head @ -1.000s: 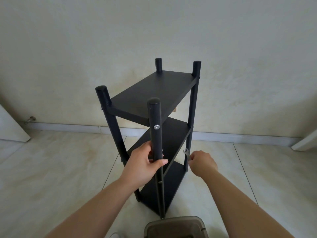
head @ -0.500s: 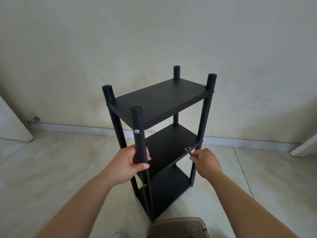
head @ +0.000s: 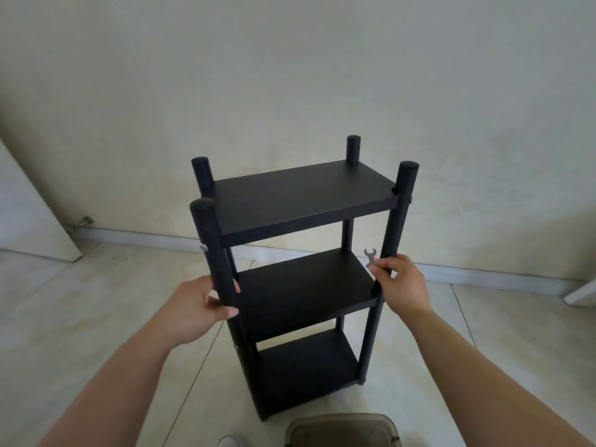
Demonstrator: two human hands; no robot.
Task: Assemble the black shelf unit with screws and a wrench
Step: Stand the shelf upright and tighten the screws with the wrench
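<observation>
Black shelf unit [head: 300, 201] stands upright on pale floor tiles [head: 80, 304], close to a cream wall [head: 290, 75] with a baseboard [head: 145, 238]. Three boards stacked between four round posts; top board roughly centre frame, middle and bottom boards below it, nearer the camera.

Left hand [head: 198, 309] grips the near-left post [head: 214, 256] at about middle-board height, fingers curled round it, thumb across the front. A silver screw head [head: 203, 247] shows on the outer side of that post, just under the top board. Another small screw [head: 411, 200] sticks out of the near-right post [head: 395, 221] at top-board level.

Right hand [head: 401, 283] is at the near-right post, just above the middle board's corner. Its fingers pinch the lower end of a small flat metal wrench [head: 370, 255], open jaw end pointing up, just left of the post. Fingers also seem to touch the post; can't tell if they wrap it.

Bottom edge of frame: rim of a smoky translucent container [head: 342, 430], just in front of the shelf's foot. A bit of something white [head: 229, 441] left of it, too cropped to identify. White panel [head: 29, 214] leans at far left, small metal door stop [head: 82, 222] by the baseboard beside it. Another white edge [head: 580, 293] at far right.
</observation>
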